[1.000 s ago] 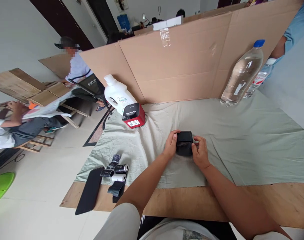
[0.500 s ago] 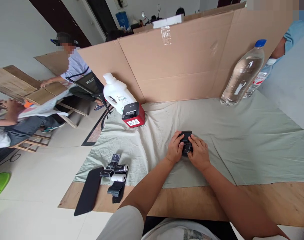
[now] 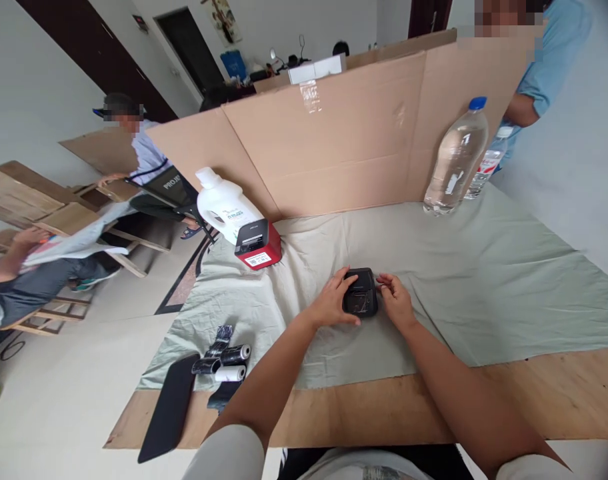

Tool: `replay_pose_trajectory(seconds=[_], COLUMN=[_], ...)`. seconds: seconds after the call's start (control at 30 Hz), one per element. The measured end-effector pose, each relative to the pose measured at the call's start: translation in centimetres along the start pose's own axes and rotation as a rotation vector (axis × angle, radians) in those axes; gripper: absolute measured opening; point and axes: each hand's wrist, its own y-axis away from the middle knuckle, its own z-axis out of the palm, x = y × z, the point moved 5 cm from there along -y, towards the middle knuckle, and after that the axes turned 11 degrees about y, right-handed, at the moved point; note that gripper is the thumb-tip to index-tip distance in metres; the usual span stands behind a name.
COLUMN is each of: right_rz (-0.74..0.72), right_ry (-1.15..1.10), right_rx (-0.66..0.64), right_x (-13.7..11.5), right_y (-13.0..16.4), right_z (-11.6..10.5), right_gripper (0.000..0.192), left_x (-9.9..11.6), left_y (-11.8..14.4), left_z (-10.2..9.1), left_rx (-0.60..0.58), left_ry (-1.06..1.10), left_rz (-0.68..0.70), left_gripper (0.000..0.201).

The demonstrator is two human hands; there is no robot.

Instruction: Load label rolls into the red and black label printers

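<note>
Pale green cloth (image 3: 484, 293) covers the wooden table (image 3: 344, 415). Just below and right of frame centre lies a compact black device (image 3: 362, 300); the left hand (image 3: 331, 301) grips its left side, the right hand (image 3: 399, 303) curls at its right edge, grip unclear.

Pretty plain room tbh. Pale grey-white walls (image 3: 29, 73) all round, with a dark brown door (image 3: 79, 40) at upper left, a darker doorway (image 3: 189, 50) past it, and a hanging picture (image 3: 221, 21) on the back wall. Floor's (image 3: 104, 360) light and glossy, plus a dark-edged strip with a pinkish inset (image 3: 184, 280). Over on the left there's a wooden stool (image 3: 51, 313), a black chair (image 3: 170, 185) lettered "PROJ…", and a low wood-legged table (image 3: 133, 265). The nearest table (image 3: 349, 413) has a bare wood edge, green-grey cloth and a cardboard divider (image 3: 334, 153). Light's soft and fairly even.
</note>
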Motion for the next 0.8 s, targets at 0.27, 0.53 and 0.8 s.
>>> replay_pose_trajectory(seconds=[0.27, 0.53, 0.8], right_rz=[0.038, 0.081, -0.004], right_ry=[-0.027, -0.005, 0.071], right_rx=[0.116, 0.244, 0.183], right_x=[0.5, 0.4, -0.6], right_y=[0.2, 0.4, 1.2], right_z=[0.4, 0.8, 0.7], right_gripper=[0.032, 0.034, 0.030], left_x=[-0.2, 1.9, 6.1], left_y=[-1.7, -13.7, -29.2], left_z=[0.1, -2.1, 6.8], left_rx=[-0.037, 0.171, -0.028], left_ry=[-0.003, 0.115, 0.055], left_rz=[0.013, 0.171, 0.146], left_gripper=[0.122, 0.109, 0.115])
